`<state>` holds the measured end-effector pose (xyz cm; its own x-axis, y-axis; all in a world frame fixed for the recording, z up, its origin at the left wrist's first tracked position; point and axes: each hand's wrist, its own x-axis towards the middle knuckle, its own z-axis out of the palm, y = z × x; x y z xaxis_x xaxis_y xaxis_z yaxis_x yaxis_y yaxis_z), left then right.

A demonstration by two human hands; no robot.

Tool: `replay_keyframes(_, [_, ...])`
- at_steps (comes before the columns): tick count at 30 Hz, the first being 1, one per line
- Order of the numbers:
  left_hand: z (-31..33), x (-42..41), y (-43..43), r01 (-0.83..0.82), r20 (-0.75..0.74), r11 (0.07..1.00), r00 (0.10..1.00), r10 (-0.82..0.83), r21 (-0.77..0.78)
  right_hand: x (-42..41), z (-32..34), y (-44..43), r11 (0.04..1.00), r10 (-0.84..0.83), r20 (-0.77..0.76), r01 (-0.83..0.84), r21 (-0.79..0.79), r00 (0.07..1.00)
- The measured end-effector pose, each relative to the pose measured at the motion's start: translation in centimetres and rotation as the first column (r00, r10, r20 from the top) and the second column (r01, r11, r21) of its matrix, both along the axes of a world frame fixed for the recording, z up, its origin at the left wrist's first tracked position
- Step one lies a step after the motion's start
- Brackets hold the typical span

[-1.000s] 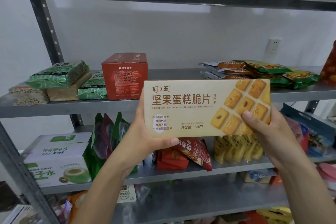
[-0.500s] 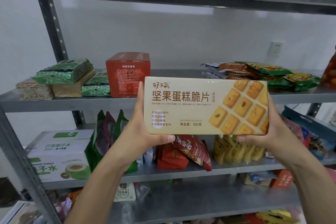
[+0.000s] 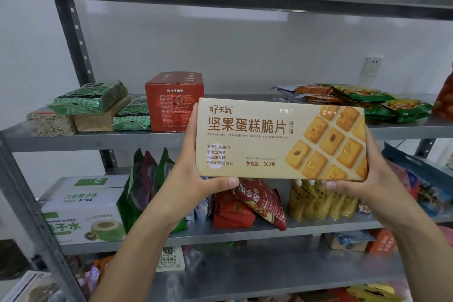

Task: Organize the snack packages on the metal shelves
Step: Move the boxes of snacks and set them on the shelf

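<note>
While still between left hand (image 3: 196, 174) and right hand (image 3: 370, 179), box (image 3: 264, 140) higher.

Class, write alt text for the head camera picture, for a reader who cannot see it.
Two hands hold a long beige biscuit box in front of grey metal shelves, the left hand at its left end and the right hand at its right end. Behind it sit a red box and green packets.

place: storeroom or small shop | evidence: grey metal shelves (image 3: 98, 141) stocked with snack packages (image 3: 362, 103), drink carton (image 3: 83, 211)
</note>
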<state>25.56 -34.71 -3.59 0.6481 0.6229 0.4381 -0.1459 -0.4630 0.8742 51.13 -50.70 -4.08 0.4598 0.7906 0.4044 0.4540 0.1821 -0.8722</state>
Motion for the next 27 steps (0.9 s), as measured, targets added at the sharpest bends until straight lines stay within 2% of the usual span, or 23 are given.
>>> replay_keyframes(13, [-0.2,-0.7,-0.1,-0.048,0.045,0.999,0.998,0.048,-0.004,-0.8,0.0,-0.1,0.997,0.0,-0.001,0.0,0.071,1.0])
replay_keyframes(21, [-0.3,-0.7,-0.2,-0.051,0.085,0.999,0.995,0.05,0.003,-1.0,-0.2,-0.1,0.981,-0.005,-0.007,0.006,0.195,1.0])
replay_keyframes(27, [0.0,0.1,-0.7,-0.018,0.186,0.999,0.982,0.023,-0.031,-1.7,-0.3,0.0,0.957,-0.023,0.0,0.022,0.29,1.0])
